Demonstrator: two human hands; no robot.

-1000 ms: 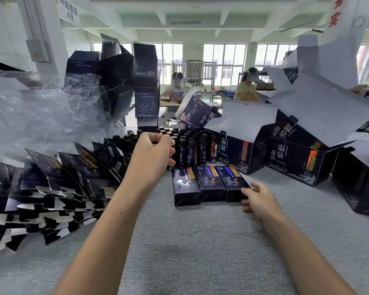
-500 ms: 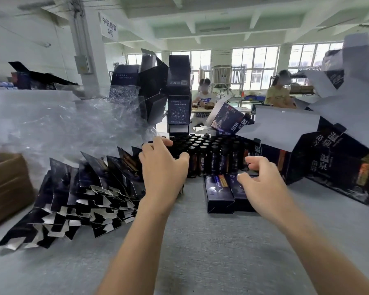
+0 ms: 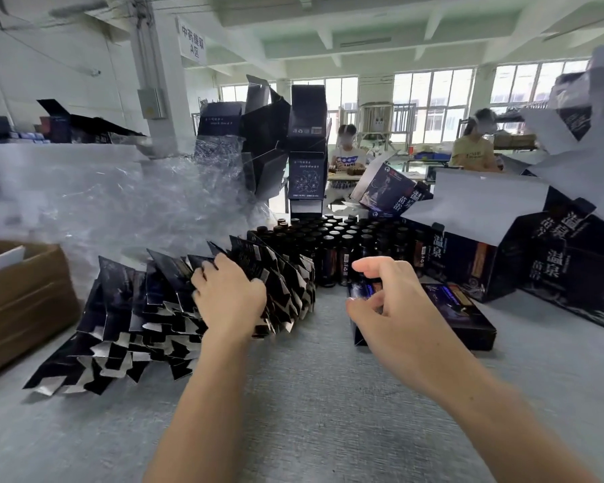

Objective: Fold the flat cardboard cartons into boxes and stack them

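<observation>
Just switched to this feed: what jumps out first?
A long fan of flat cartons leans across the left of the table, and the left hand curls its fingers over the tops near its right end. Behind stands a dense block of dark bottles. The right hand hovers, loosely curled, over folded boxes at centre right, and crumpled clear plastic heaps at back left.

The left hand's (image 3: 229, 298) fingertips vanish among the leaning flat cartons (image 3: 129, 308), so I can't tell which one they pinch. The right hand (image 3: 391, 308) is smeared with blur and covers the near left corner of the folded boxes (image 3: 461, 308). The cartons screen the leftmost bottles (image 3: 332, 245). The brown cardboard box (image 3: 21, 301) runs off the left edge, and the big printed box (image 3: 572, 273) runs off the right.
</observation>
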